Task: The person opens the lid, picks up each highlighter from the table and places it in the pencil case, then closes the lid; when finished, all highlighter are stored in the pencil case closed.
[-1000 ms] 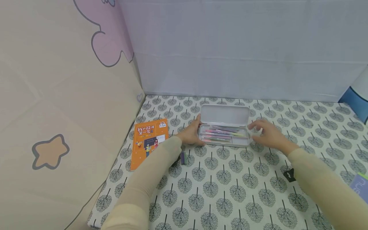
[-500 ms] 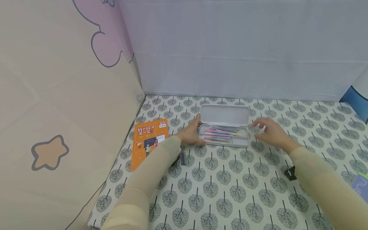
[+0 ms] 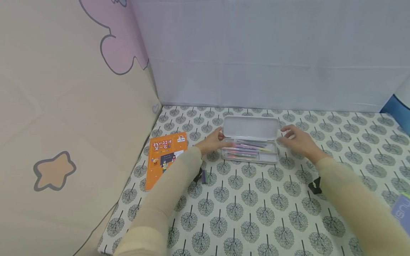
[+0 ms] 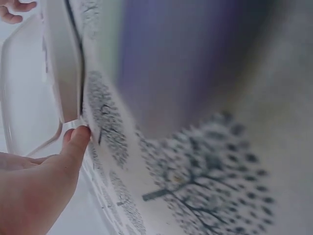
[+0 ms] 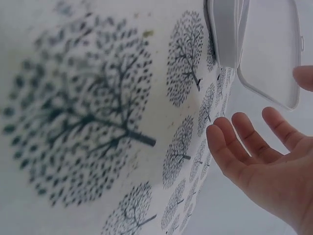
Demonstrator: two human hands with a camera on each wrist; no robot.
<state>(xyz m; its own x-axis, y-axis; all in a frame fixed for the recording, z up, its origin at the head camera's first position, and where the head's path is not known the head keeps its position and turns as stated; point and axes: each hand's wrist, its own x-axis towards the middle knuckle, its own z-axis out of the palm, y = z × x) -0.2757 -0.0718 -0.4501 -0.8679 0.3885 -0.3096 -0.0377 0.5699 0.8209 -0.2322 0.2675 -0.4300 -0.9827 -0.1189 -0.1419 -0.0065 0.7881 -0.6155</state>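
Note:
A flat white pencil case [image 3: 271, 159] lies with its lid [image 3: 251, 128] folded back; several coloured pens [image 3: 251, 147] lie inside, beside a small compartment. My left hand [image 3: 210, 141] is at its left end, fingers by the lid corner and thumb over the tray's left edge. In the left wrist view the left hand [image 4: 44, 191] has its thumb close to the corner of the case. Off the right end is my right hand [image 3: 299, 141], fingers loosely bent, holding nothing. The right wrist view has that right hand [image 5: 274, 166] with fingers spread below the lid [image 5: 274, 54].
An orange book [image 3: 167, 156] lies on the left of the tree-patterned cloth [image 3: 250, 213]. Near my left wrist is a small purple and green piece [image 3: 204, 176]. A purple item [image 3: 401, 209] sits at the right edge. A grey sheet [image 3: 272, 64] stands behind.
My left thumb has moved up from the front corner of the case to over the tray. My right hand drew off to the right, then came back slightly toward the lid.

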